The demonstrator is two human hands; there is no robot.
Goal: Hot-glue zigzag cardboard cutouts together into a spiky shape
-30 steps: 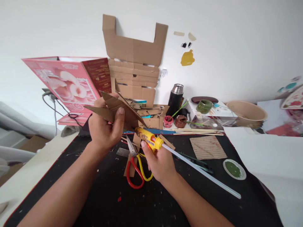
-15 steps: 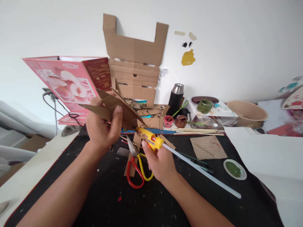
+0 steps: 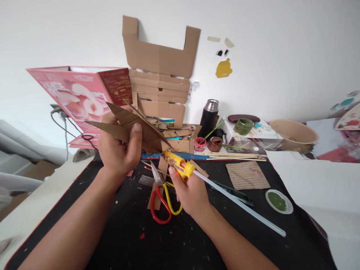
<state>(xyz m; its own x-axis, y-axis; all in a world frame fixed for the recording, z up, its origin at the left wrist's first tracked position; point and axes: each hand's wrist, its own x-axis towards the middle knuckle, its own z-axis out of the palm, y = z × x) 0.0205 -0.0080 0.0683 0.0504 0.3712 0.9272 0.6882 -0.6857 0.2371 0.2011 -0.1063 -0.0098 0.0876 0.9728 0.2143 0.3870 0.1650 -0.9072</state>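
Observation:
My left hand [image 3: 119, 144] is closed on folded pieces of brown cardboard [image 3: 150, 137], its thumb pressed on the near face and pointed flaps sticking out to the left. In my right hand [image 3: 192, 191] is a yellow hot glue gun [image 3: 176, 162], with a long translucent glue stick [image 3: 242, 204] running out of its back toward the lower right. The gun's front end is close to the cardboard's lower right edge; whether it touches I cannot tell. Scissors [image 3: 160, 198] with one red and one yellow handle lie on the black mat [image 3: 126, 228] just left of my right hand.
A pink box [image 3: 81, 101] and a large cut cardboard sheet [image 3: 160, 60] stand against the wall. Behind the mat are a black thermos [image 3: 208, 118], paint jars [image 3: 200, 144] and thin sticks [image 3: 233, 155]. Corrugated cardboard [image 3: 247, 175] and a green paint lid [image 3: 278, 201] lie on the right.
My left hand and the cardboard have shifted slightly left and downward. The glue gun and my right hand have barely moved.

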